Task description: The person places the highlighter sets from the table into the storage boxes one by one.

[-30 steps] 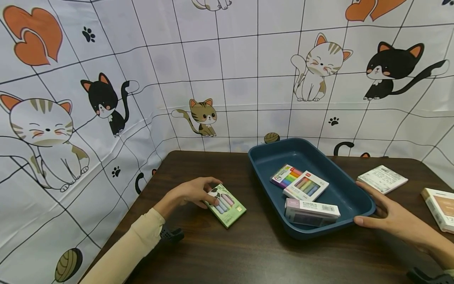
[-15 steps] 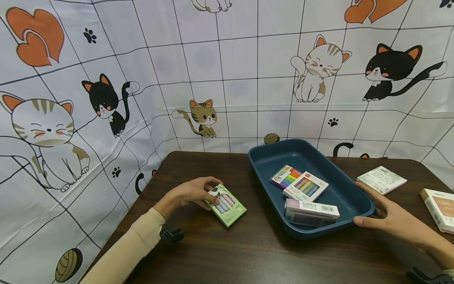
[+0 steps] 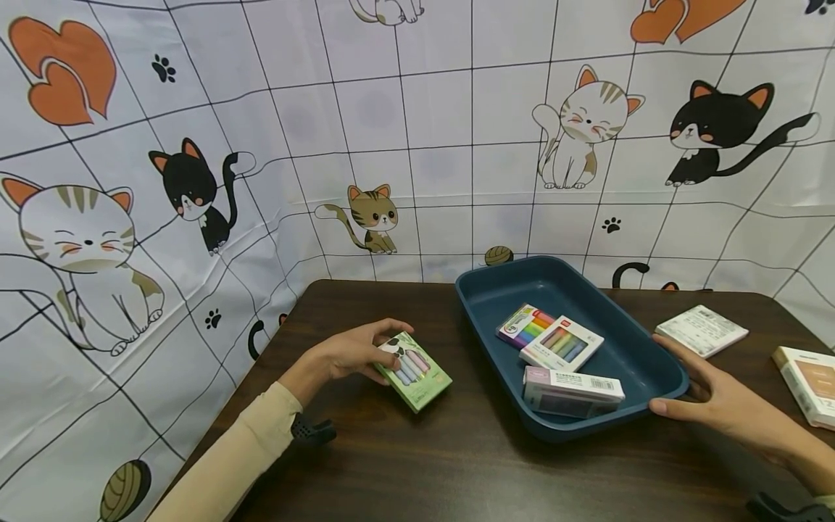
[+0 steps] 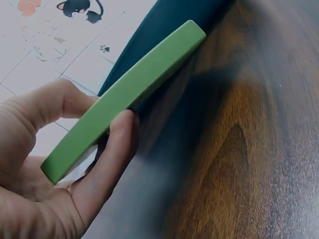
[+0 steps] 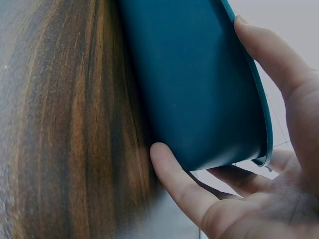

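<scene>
My left hand (image 3: 355,355) pinches a thin green pen box (image 3: 424,384) with pastel pens on its front, left of the tray. In the left wrist view, the green pen box (image 4: 122,99) is tilted between thumb and fingers, its narrow side facing the camera. My right hand (image 3: 724,399) holds the near right corner of a blue plastic tray (image 3: 626,319), thumb and fingers spread round the corner. The right wrist view shows fingertips on the outer wall of the blue tray (image 5: 194,89). Inside it lie a rainbow-coloured pen pack (image 3: 522,326), a white pen pack (image 3: 577,326) and a pinkish box (image 3: 574,391).
A flat white box (image 3: 701,330) lies right of the tray. Beyond my right hand, a white and tan box (image 3: 809,380) sits near the table's right edge. The dark wooden table (image 3: 470,471) meets a cat-patterned cloth (image 3: 443,174) behind and at the left.
My left hand has raised the green pen box slightly, shifting it a little up and left in the head view. The right hand and the tray have stayed in place.
</scene>
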`<state>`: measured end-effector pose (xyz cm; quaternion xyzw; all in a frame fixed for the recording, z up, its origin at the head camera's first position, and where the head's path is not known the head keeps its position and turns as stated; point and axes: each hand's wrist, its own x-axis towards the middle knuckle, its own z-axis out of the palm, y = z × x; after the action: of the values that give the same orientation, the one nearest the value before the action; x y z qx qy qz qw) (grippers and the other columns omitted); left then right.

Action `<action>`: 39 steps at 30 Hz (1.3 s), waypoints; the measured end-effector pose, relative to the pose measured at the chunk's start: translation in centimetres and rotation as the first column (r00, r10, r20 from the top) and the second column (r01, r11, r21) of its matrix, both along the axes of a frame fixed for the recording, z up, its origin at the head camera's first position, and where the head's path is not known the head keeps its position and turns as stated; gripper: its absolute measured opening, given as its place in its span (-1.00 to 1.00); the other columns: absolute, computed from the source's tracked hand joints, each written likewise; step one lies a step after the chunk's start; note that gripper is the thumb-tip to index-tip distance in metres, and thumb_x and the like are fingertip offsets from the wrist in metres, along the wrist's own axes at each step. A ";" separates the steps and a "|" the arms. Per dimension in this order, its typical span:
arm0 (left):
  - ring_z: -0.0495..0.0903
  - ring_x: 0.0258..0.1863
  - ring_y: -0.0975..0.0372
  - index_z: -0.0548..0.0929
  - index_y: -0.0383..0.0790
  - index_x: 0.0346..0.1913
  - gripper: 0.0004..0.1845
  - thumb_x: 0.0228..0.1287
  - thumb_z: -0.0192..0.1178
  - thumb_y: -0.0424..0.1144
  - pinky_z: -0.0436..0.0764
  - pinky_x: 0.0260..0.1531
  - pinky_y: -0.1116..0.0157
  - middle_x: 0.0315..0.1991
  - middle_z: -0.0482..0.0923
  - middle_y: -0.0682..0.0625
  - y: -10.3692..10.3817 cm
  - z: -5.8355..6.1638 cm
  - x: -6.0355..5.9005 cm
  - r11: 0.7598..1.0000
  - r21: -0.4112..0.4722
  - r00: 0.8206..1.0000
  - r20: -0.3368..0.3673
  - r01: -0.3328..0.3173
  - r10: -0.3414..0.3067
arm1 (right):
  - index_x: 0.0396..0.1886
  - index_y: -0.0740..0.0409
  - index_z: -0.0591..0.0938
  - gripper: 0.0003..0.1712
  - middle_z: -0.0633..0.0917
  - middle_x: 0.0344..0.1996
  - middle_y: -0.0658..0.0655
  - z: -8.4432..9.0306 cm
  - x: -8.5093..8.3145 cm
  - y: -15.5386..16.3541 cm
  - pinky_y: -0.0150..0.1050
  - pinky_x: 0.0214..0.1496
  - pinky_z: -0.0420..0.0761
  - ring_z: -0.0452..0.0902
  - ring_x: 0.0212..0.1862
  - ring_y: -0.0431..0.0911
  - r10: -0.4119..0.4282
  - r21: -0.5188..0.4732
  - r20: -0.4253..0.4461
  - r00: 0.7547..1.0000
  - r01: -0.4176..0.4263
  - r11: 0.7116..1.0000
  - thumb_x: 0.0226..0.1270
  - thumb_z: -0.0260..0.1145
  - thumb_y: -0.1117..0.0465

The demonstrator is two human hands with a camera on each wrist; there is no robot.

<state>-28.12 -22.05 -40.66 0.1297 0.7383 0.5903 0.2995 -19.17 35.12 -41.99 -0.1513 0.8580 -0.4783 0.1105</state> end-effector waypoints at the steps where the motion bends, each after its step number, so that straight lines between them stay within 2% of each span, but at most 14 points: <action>1: 0.66 -0.04 -0.13 0.27 -0.10 0.54 -0.14 0.23 0.44 -0.41 0.72 -0.16 -0.07 0.11 0.46 -0.35 0.0 0.0 -0.1 1.000 0.006 1.000 0.001 -0.001 0.001 | 0.67 -0.31 -0.30 0.12 -0.10 0.49 0.63 0.0 0.0 0.0 -0.20 -0.09 0.64 0.04 0.36 0.66 -0.001 0.005 -0.002 1.000 0.001 1.000 0.51 0.31 0.17; 7: 0.66 -0.05 -0.12 0.22 -0.14 0.55 -0.11 0.21 0.44 -0.41 0.72 -0.15 -0.06 0.12 0.47 -0.35 0.1 0.4 -0.1 1.000 0.028 1.000 -0.004 0.000 0.000 | 0.66 -0.34 -0.30 0.13 -0.10 0.49 0.62 0.0 -0.1 0.1 -0.24 -0.10 0.63 0.02 0.37 0.66 -0.006 0.019 -0.006 1.000 0.006 1.000 0.50 0.32 0.16; 14: 0.66 -0.04 -0.11 0.30 -0.06 0.49 -0.18 0.21 0.43 -0.42 0.71 -0.14 -0.06 0.13 0.47 -0.34 0.5 1.1 -0.2 0.999 0.054 1.000 -0.020 -0.002 0.003 | 0.67 -0.34 -0.28 0.12 -0.12 0.51 0.59 0.0 0.0 0.0 -0.36 -0.12 0.60 -0.01 0.37 0.65 -0.002 0.012 -0.014 1.000 0.003 1.000 0.50 0.32 0.17; 21: 0.66 -0.04 -0.10 0.32 0.01 0.47 -0.19 0.20 0.43 -0.41 0.70 -0.12 -0.04 0.14 0.50 -0.32 1.2 1.8 -0.4 0.997 0.078 1.000 -0.018 -0.005 0.007 | 0.67 -0.29 -0.28 0.12 -0.06 0.49 0.61 -0.1 0.1 -0.1 -0.32 -0.11 0.64 0.11 0.35 0.61 -0.002 -0.009 -0.022 1.000 0.001 1.000 0.50 0.31 0.20; 26: 0.66 -0.04 -0.09 0.29 -0.03 0.49 -0.16 0.18 0.42 -0.43 0.70 -0.14 -0.02 0.13 0.52 -0.32 1.5 2.1 -0.6 0.995 0.098 1.000 -0.011 -0.005 0.006 | 0.67 -0.30 -0.29 0.13 -0.07 0.48 0.63 -0.1 0.0 0.0 -0.26 -0.11 0.65 0.10 0.34 0.64 -0.004 0.001 -0.020 1.000 0.004 1.000 0.50 0.32 0.18; 31: 0.67 -0.07 -0.08 0.30 -0.05 0.48 -0.17 0.17 0.40 -0.48 0.71 -0.20 0.04 0.14 0.51 -0.32 1.7 2.9 -0.9 0.992 0.128 1.000 -0.006 -0.014 0.015 | 0.67 -0.30 -0.30 0.12 -0.06 0.48 0.62 -0.1 0.1 0.0 -0.25 -0.12 0.65 0.12 0.34 0.63 -0.003 0.003 -0.020 1.000 0.003 1.000 0.51 0.31 0.18; 35: 0.66 -0.07 -0.09 0.28 -0.05 0.49 -0.18 0.20 0.39 -0.46 0.70 -0.19 0.03 0.14 0.50 -0.33 1.9 3.5 -1.0 0.990 0.143 1.000 -0.027 0.007 -0.003 | 0.68 -0.26 -0.29 0.11 -0.08 0.49 0.60 0.0 0.1 0.0 -0.31 -0.12 0.63 0.12 0.35 0.60 0.003 0.001 -0.019 1.000 -0.003 1.000 0.52 0.30 0.18; 39: 0.65 -0.07 -0.09 0.28 -0.04 0.49 -0.18 0.22 0.39 -0.43 0.70 -0.17 0.00 0.13 0.50 -0.33 2.4 3.6 -1.4 0.989 0.143 0.998 -0.048 0.033 -0.027 | 0.68 -0.18 -0.28 0.10 -0.07 0.50 0.59 0.0 0.1 -0.1 -0.32 -0.12 0.63 0.13 0.36 0.57 0.002 -0.006 -0.016 1.000 -0.002 1.000 0.51 0.30 0.19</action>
<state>-29.50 -19.70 -37.10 0.1755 0.6986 0.6341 0.2812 -19.08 35.07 -41.96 -0.1562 0.8572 -0.4796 0.1036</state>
